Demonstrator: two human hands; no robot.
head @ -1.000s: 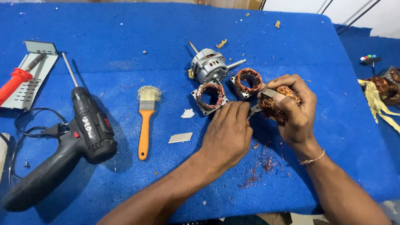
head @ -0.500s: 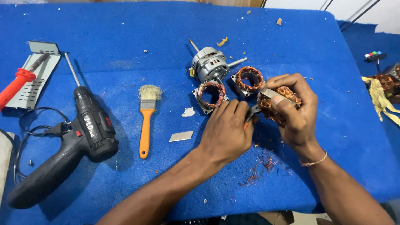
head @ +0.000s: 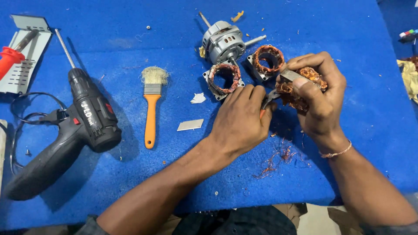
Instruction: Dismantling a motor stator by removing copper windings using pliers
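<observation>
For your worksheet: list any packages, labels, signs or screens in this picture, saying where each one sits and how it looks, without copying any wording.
Label on the cordless drill: pale lettering printed along the black body, left of the orange-handled brush.
Red patches on the same drill, small, near the trigger and the body's side.
No packages, signs or screens show on the blue table.

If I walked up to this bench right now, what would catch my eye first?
Probably the two hands at right of centre: the right hand grips a copper-wound stator while the left hand works pliers into it, with copper wire scraps on the blue table below. At the left lies a big black drill, and beside it an orange-handled brush.
</observation>
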